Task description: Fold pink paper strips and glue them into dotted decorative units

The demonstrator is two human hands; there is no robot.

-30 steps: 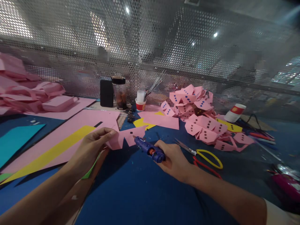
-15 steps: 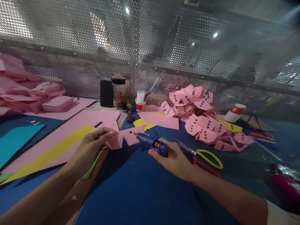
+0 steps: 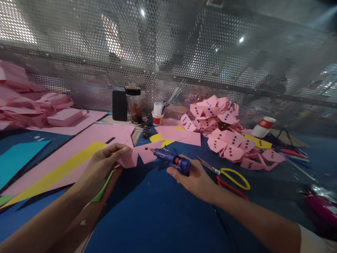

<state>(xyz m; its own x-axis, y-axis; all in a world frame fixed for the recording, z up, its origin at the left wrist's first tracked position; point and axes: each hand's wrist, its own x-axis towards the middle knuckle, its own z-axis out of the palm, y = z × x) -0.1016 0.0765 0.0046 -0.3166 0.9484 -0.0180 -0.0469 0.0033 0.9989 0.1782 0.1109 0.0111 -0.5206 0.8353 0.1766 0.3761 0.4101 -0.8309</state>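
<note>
Between the thumb and fingers of my left hand (image 3: 112,160) is a pink paper piece (image 3: 131,157) with notched edges and a small dark square near its right end. My right hand (image 3: 196,179) is wrapped around a blue glue gun (image 3: 170,158). The gun's brass-coloured tip points left, at the right part of the pink piece; whether it touches the paper I cannot tell. Scissors (image 3: 218,172) with yellow and red handles lie just right of my right hand. A green paper strip (image 3: 102,188) shows beneath my left wrist.
Pink folded papers with dark squares (image 3: 213,112) are heaped at the back right, near tilted paper cups (image 3: 264,127). A tumbler (image 3: 135,105), a black box (image 3: 119,105) and a cup (image 3: 157,117) stand by the perforated metal panel (image 3: 158,42). Pink and yellow sheets (image 3: 68,165) lie left.
The glue gun has turned and shifted very slightly in my right hand. My left hand and the pink paper piece have hardly moved.
</note>
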